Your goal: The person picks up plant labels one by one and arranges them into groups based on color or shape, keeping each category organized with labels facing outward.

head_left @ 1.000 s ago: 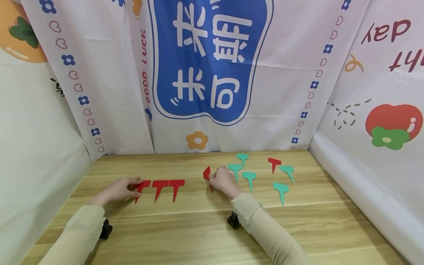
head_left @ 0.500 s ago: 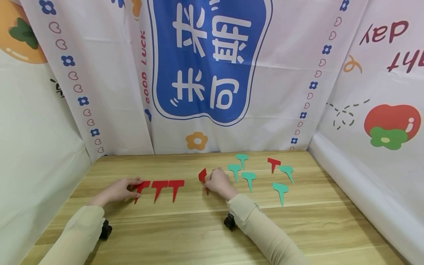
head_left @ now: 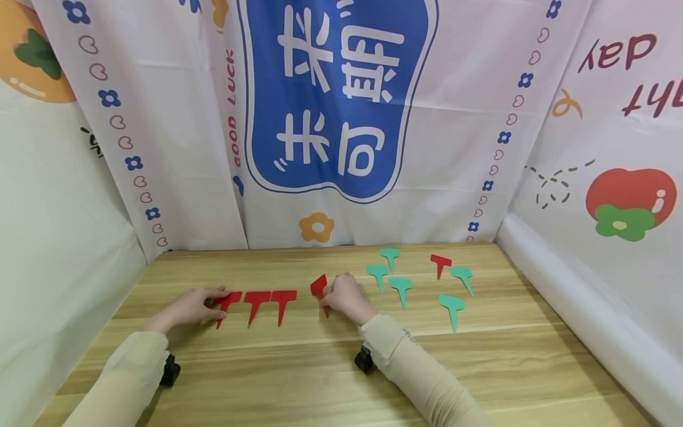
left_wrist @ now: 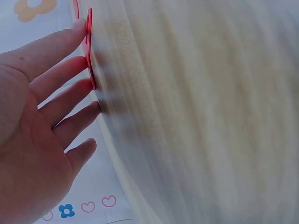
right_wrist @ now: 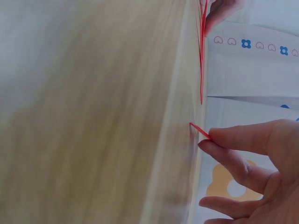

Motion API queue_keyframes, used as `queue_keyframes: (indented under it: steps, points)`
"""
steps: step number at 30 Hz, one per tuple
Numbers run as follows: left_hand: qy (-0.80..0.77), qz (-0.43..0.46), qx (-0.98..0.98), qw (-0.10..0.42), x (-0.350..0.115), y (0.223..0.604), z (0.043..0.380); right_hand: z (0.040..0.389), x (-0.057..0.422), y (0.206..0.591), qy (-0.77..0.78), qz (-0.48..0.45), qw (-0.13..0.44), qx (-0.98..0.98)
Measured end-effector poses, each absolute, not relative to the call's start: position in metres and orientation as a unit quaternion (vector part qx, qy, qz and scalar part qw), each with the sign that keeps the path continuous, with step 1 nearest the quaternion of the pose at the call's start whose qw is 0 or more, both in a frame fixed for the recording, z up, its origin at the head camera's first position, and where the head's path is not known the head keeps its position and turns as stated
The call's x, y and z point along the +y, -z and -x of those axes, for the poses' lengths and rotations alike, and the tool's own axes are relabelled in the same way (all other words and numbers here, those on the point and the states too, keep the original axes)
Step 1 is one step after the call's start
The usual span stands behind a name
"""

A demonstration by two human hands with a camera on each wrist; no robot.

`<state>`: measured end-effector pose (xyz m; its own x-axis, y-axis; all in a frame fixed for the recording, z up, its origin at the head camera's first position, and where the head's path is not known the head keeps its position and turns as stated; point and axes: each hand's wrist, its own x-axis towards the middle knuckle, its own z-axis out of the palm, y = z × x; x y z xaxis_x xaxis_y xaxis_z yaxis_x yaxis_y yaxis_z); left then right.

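In the head view my right hand (head_left: 348,298) pinches a red T-shaped plant label (head_left: 318,286) between thumb and forefinger, its head tilted up off the table. The right wrist view shows that label (right_wrist: 199,130) edge-on at the fingertips. My left hand (head_left: 193,306) rests its spread, fairly straight fingers on the leftmost red label (head_left: 230,299), partly covering it. Beside that one, a middle red label (head_left: 257,300) and a right red label (head_left: 284,299) lie flat in a row, stems toward me. In the left wrist view the fingertips touch the red label (left_wrist: 89,51).
Several green T-shaped labels (head_left: 402,285) lie scattered to the right of my right hand, with one red label (head_left: 441,262) among them. Printed cloth (head_left: 341,219) hangs along the back of the wooden table (head_left: 277,379) and at both sides.
My right hand has moved left with the pinched red label, away from the green labels and closer to the red row. The left hand has stayed in place.
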<state>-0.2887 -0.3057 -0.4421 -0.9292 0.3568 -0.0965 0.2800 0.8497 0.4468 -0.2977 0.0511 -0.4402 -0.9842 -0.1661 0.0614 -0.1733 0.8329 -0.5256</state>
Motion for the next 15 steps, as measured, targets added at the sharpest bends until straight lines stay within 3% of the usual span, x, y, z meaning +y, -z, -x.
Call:
queue_keyframes:
  steps: [15]
  points:
    - [-0.228,-0.159,0.956,0.098,-0.304,0.439,0.286,0.293,0.033,0.437,-0.199,-0.052,-0.005,-0.979]
